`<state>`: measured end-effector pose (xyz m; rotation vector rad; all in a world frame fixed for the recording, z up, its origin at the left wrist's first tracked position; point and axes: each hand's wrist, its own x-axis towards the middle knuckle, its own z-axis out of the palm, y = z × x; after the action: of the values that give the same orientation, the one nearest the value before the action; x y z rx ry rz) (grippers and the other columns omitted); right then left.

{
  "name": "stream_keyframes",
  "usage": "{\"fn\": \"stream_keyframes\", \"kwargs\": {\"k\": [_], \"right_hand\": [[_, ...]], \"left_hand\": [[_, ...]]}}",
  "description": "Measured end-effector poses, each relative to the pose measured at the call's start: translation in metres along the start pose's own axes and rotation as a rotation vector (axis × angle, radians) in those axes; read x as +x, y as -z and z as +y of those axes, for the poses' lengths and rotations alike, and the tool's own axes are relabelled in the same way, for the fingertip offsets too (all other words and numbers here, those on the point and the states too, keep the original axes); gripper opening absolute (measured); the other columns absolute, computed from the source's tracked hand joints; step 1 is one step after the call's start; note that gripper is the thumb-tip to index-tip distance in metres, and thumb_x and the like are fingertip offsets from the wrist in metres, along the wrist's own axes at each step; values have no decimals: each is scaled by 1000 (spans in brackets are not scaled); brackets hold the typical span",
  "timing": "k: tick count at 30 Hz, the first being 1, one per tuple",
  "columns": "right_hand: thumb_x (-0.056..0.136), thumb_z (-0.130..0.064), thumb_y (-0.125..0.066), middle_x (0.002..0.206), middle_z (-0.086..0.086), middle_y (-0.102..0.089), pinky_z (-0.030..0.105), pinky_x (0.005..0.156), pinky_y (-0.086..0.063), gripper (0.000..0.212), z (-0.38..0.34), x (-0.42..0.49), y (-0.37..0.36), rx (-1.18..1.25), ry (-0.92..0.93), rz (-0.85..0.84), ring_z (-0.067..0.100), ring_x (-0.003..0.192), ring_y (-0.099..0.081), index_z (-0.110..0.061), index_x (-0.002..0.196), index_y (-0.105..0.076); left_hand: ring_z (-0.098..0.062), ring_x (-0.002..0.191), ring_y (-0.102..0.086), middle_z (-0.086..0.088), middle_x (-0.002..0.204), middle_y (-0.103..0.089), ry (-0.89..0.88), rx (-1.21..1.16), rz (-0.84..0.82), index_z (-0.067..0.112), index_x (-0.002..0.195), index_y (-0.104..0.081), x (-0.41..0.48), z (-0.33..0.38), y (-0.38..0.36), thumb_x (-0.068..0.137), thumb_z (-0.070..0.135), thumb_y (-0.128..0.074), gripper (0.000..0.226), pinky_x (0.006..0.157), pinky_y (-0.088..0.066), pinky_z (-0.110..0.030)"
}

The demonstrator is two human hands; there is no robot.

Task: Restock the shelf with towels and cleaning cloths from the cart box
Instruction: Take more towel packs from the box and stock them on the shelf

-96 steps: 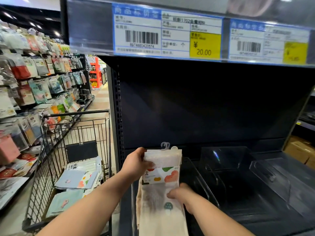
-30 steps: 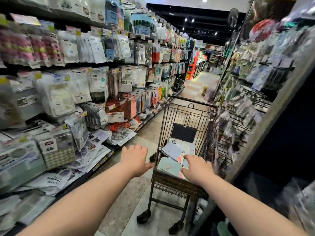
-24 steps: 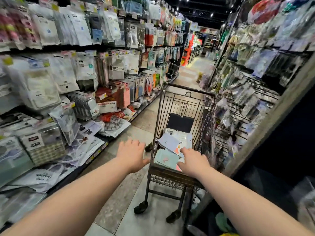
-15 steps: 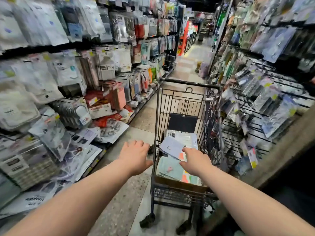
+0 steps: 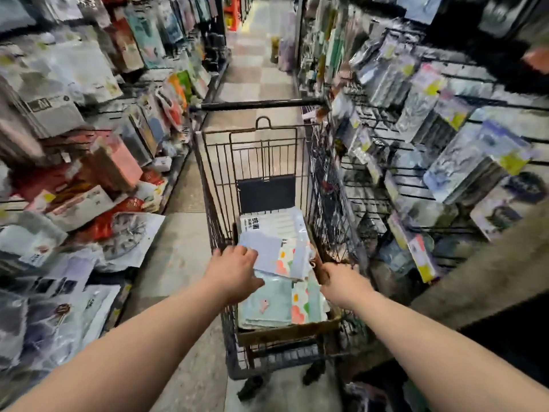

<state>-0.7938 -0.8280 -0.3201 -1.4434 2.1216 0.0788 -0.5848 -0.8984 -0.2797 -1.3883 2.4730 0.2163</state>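
A wire cart (image 5: 214, 203) stands in the aisle ahead of me with a cardboard box (image 5: 285, 331) in its basket. In the box lie flat towel packs: a lavender pack (image 5: 267, 257) on top, a mint-green pack (image 5: 267, 307) under it and a white pack with black print (image 5: 276, 223) behind. My left hand (image 5: 234, 272) holds the lavender pack's left edge, fingers on top and thumb below. My right hand (image 5: 341, 281) is at the box's right wall, its fingers bent down out of sight.
Hanging packaged goods (image 5: 74, 173) fill the shelves on the left of the aisle. On the right, a wire rack of packets (image 5: 430, 144) stands close against the cart. The tiled aisle floor (image 5: 184, 248) runs on past the cart handle (image 5: 258, 104).
I have turned from the dark shelf to the cart and come closer. My left hand has reached into the box onto the lavender pack. My right hand has left that pack for the box's right wall.
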Motion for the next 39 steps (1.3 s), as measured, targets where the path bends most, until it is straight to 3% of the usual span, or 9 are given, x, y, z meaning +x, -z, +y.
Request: {"fn": "stream_keyframes", "kwargs": {"k": [8,18,22,27,33,36,39], "right_hand": [[89,-29,-48,133,9,-50,38,95,-47,43,10,45,-32,113,-198,-77,31,121,-52,-19,131,-44],[90,-31,-52,140,11,-45,36,103,-42,54,-20,124,-108,467,-548,-168,30,127,-48,-16,140,-36],[89,-24,-50,140,16,-43,34,104,-39,56,-33,154,-141,671,-730,-153,31,128,-47,-14,141,-33],[79,-26,-62,129,12,-54,32,99,-45,55,-41,176,-183,971,-967,-88,28,119,-54,-9,128,-45],[81,-23,-63,127,17,-52,34,98,-45,34,-37,192,-215,1104,-1211,3,33,118,-50,-13,108,-44],[87,-27,-58,136,19,-43,29,108,-34,29,-33,202,-227,1123,-1270,32,30,129,-41,-14,112,-49],[94,-32,-48,139,16,-40,23,110,-27,40,-33,209,-230,1195,-1362,117,27,133,-34,-7,125,-55]], "left_hand": [[-28,133,-38,-5,142,-43,-239,85,-102,22,140,-36,107,-1,-30,87,58,-47,65,109,-29,-43],[-26,129,-42,-5,141,-44,-525,162,-226,20,140,-36,253,-17,-73,88,52,-51,63,105,-35,-39],[-26,130,-42,-4,144,-40,-567,143,-239,21,141,-35,294,-23,-95,89,48,-53,62,103,-35,-41],[-30,133,-37,-8,148,-33,-608,159,-313,19,143,-30,327,-19,-127,88,48,-53,67,108,-34,-43],[-30,141,-25,-9,155,-22,-593,136,-384,17,148,-24,357,-2,-159,84,49,-59,79,114,-28,-41],[-30,142,-21,-10,156,-18,-554,113,-414,16,149,-20,375,3,-172,84,43,-63,83,115,-26,-43],[-31,142,-23,-10,156,-21,-485,61,-453,15,150,-19,390,6,-184,85,37,-63,82,114,-27,-42]]}}
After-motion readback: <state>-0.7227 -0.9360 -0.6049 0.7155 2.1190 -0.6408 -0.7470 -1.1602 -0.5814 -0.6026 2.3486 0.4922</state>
